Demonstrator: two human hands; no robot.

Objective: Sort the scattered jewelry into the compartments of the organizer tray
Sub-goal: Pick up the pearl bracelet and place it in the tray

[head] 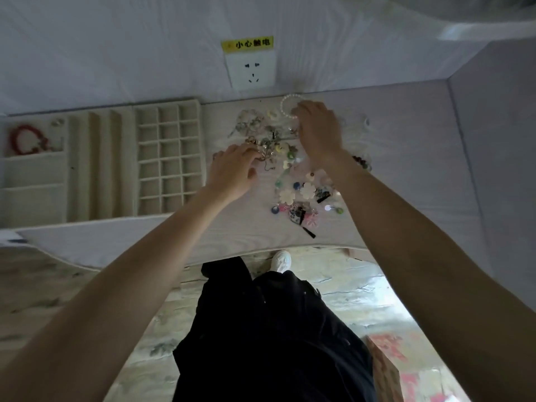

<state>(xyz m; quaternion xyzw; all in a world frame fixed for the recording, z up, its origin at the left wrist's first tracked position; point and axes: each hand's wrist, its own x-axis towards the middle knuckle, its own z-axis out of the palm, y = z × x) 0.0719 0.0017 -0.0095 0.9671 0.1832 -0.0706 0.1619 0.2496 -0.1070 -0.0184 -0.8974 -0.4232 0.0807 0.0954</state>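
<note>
I see both arms reach out. The left hand (pixel 232 169) pinches bits in the jewelry pile (pixel 278 158) on the surface (pixel 406 169). The right hand (pixel 319 129) holds a pearl bracelet (pixel 285 107). The organizer tray (pixel 101 166) sits left.

Mixed jewelry pile (pixel 290 169) on table, cream organizer tray (pixel 101 166) left, red bracelet (pixel 21 140) inside

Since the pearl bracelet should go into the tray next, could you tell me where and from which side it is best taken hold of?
Judging by its pose, the far arc of the pearl bracelet is the best spot. It lies flat as an open ring near the wall, and the right hand already covers its near right part. Pinching the strand from above, one finger inside the loop and one outside, should lift it away from the tangled jewelry pile.
</note>
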